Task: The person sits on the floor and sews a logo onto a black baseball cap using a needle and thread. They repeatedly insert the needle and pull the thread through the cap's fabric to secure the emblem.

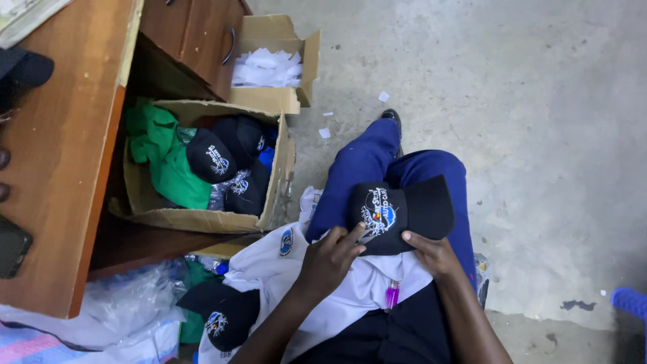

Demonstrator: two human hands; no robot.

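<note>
Floor [526,101]: grey concrete, filling the right and upper part of the view, with small white paper scraps near the boxes.
Surface [60,155]: brown wooden desk at left, its drawer front [195,34] above; a dark phone [12,248] lies at its left edge.
Large cardboard box [280,185]: open, on the floor under the desk edge, holding green garments [165,158] and several black caps [226,152] with embroidered fronts.
Small cardboard box [283,64]: open, just beyond the large one, filled with white paper pieces.
White garment [269,269]: spread over the person's lap and down to the left, bearing a round badge.
Legs [377,162]: in blue trousers, crossed, one black shoe at the far end.
Black cap [401,216]: resting on the lap, embroidered front facing up, brim pointing right.
Second cap [226,313]: black, lying at lower left against the white garment.
Left hand [330,259]: fingers curled, fingertips pressing on the cap's embroidered front.
Right hand [435,253]: gripping the cap's near edge, thumb on top.
Lighter [393,295]: small, purple, upright on the lap between the forearms.
</note>
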